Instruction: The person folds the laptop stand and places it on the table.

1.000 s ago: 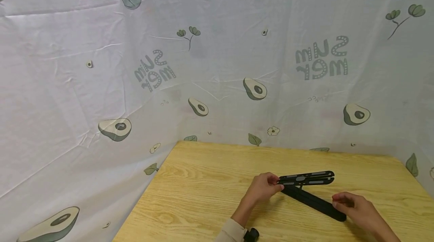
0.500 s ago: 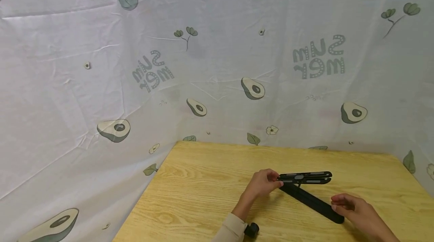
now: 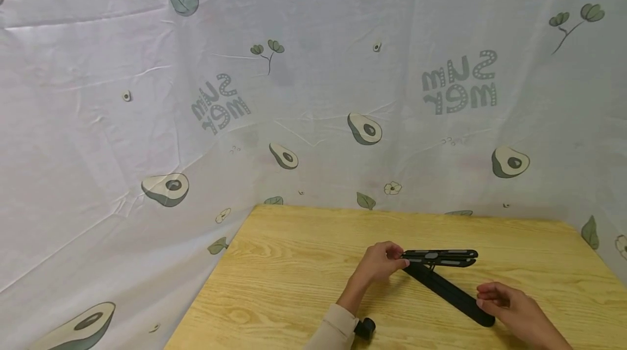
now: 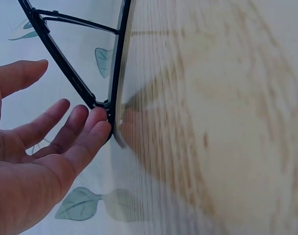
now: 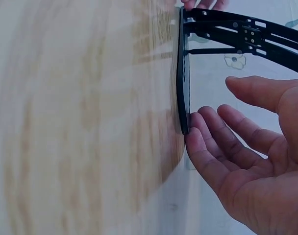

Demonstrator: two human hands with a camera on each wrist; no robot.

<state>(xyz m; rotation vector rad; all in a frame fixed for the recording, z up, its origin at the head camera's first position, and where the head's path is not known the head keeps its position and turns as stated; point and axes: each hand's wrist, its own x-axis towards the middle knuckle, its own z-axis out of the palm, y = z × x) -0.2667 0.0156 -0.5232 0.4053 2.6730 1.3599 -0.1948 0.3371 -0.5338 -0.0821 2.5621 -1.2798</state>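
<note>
At left, we see the left hand (image 3: 379,264) touching the hinged end of a black folding stand (image 3: 448,293), thumb apart from fingers. The stand (its upper part angled up) rests on the wooden surface (image 3: 294,284); rightward, the right hand (image 3: 514,307) touches the stand's near end, fingers and thumb apart.

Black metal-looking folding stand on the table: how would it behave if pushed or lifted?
The black metal-looking folding stand is probably stiff: its arms show no sag. It may fold at the joint where they meet. Rolling seems unlikely, since its lower arm lies along the yellow wood-grain table.
</note>
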